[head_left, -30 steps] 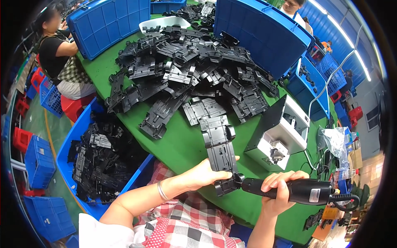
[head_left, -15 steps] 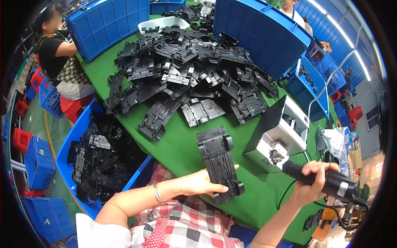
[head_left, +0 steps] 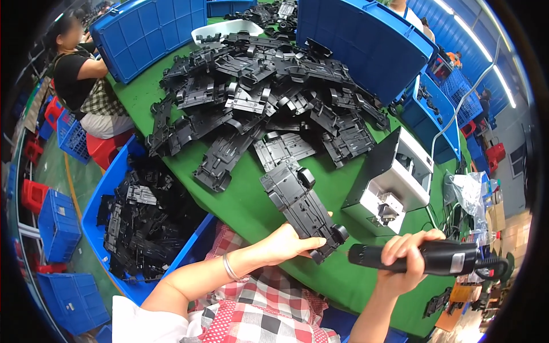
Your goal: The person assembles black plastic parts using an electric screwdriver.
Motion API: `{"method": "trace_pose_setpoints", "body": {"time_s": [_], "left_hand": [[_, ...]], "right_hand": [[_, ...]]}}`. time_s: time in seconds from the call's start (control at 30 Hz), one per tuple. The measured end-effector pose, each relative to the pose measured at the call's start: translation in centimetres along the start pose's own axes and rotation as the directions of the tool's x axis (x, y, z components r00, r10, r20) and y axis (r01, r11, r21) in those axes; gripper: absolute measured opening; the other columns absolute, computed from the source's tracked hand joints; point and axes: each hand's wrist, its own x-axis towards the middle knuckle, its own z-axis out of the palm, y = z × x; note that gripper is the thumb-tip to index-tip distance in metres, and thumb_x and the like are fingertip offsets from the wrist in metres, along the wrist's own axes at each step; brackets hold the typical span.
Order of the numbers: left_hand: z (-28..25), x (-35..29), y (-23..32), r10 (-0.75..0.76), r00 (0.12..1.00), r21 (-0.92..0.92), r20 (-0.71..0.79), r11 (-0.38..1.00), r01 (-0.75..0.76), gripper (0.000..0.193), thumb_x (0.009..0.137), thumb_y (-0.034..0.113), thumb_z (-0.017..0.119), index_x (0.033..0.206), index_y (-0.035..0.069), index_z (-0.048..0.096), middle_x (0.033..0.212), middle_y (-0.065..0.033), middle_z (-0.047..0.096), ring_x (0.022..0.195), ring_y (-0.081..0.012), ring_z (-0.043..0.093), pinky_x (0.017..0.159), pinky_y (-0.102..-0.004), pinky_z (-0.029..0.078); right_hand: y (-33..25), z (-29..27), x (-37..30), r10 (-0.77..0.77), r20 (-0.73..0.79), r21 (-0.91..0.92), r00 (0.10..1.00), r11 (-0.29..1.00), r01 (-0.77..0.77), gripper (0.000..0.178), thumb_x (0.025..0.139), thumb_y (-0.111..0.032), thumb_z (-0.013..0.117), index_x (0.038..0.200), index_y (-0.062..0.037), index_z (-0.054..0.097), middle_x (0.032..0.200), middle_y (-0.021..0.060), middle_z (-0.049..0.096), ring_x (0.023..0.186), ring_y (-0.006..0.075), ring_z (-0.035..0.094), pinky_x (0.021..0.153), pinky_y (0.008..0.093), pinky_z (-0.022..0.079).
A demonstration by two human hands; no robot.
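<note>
A: In left hand (head_left: pixel 291 243)?
B: Gripped, thumb uppermost: one black chassis plate (head_left: pixel 297 200), left of silver-fronted machine (head_left: pixel 394 188)
A: In right hand (head_left: pixel 406 257)?
B: Clasped in fist: one black corded handheld tool (head_left: pixel 449 258), on near side of machine, tip close to plate but apart
A: On green desk (head_left: pixel 240 214)?
B: Heaped dark vehicle bases (head_left: pixel 246 100), beyond machine and to its left

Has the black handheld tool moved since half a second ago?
Yes: against the boxy machine, the handheld tool has shifted left, its tip now lower.

Tube lamps (head_left: pixel 473 39): bright, upper right
Held black part (head_left: pixel 298 201): soft shine
Blue bin (head_left: pixel 94 228): shadow inside
Outer edges: bent, dark
</note>
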Motion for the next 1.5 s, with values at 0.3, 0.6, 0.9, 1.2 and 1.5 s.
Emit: {"method": "trace_pose_setpoints", "body": {"time_s": [0.3, 0.6, 0.9, 1.2, 1.5], "left_hand": [[0.9, 0.0, 0.3, -0.010, 0.999, 0.031, -0.032, 0.999, 0.011, 0.053, 0.082, 0.011, 0.061, 0.130, 0.008, 0.039, 0.107, -0.0019, 0.053, 0.088, -0.0091, 0.052, 0.065, -0.0240, 0.051], [2.3, 0.1, -0.9, 0.024, 0.997, -0.075, -0.079, 0.997, -0.030, 0.046, 0.081, 0.008, 0.059, 0.124, 0.004, 0.044, 0.099, -0.0028, 0.057, 0.078, -0.0075, 0.055, 0.058, -0.0217, 0.050], [6.8, -1.5, -2.8, -0.067, 0.906, 0.546, 0.418, 0.815, -0.192, 0.026, 0.078, 0.015, 0.057, 0.090, -0.006, 0.049, 0.066, -0.0199, 0.057, 0.058, -0.0333, 0.058, 0.054, -0.0393, 0.045], [2.2, 7.8, 10.8, 0.589, 0.797, 0.777, 0.134, 0.437, -0.453, 0.016, 0.077, 0.015, 0.060, 0.081, -0.001, 0.057, 0.073, -0.0138, 0.059, 0.068, -0.0186, 0.059, 0.062, -0.0309, 0.048], [1.9, 21.8, 10.1, 0.499, 0.862, 0.953, 0.091, -0.294, 0.070, 0.069, 0.059, 0.035, 0.079, 0.111, 0.001, 0.049, 0.113, -0.0186, 0.048, 0.106, -0.0320, 0.047, 0.088, -0.0424, 0.039]], "right_hand": [[1.5, 0.6, -2.1, 0.007, 0.092, 0.003, 0.996, 1.000, -0.007, 0.032, 0.073, 0.003, 0.051, 0.099, -0.0031, 0.035, 0.056, 0.0081, 0.043, 0.038, 0.0164, 0.041, 0.036, 0.0268, 0.040], [0.6, -0.7, -3.0, 0.011, 0.295, -0.026, 0.956, 1.000, -0.003, 0.036, 0.074, 0.003, 0.062, 0.094, -0.0044, 0.033, 0.061, 0.0121, 0.055, 0.044, 0.0218, 0.054, 0.044, 0.0319, 0.048], [-4.3, -6.0, -1.3, 0.733, 0.057, -0.313, 0.678, 0.658, -0.685, 0.051, 0.059, -0.005, 0.071, 0.097, -0.0004, 0.039, 0.103, 0.0307, 0.054, 0.047, 0.0246, 0.058, 0.040, 0.0330, 0.049], [-16.1, -18.5, -13.0, 0.166, -0.430, -0.719, 0.887, 0.532, -0.448, 0.034, 0.066, 0.006, 0.064, 0.097, 0.0024, 0.049, 0.070, 0.0078, 0.055, 0.053, 0.0159, 0.051, 0.047, 0.0262, 0.042], [-24.0, -20.7, -16.9, 0.117, -0.679, -0.697, 0.725, 0.206, -0.687, 0.031, 0.075, 0.001, 0.062, 0.106, 0.0039, 0.057, 0.073, 0.0038, 0.055, 0.056, 0.0119, 0.049, 0.058, 0.0240, 0.042]]}}
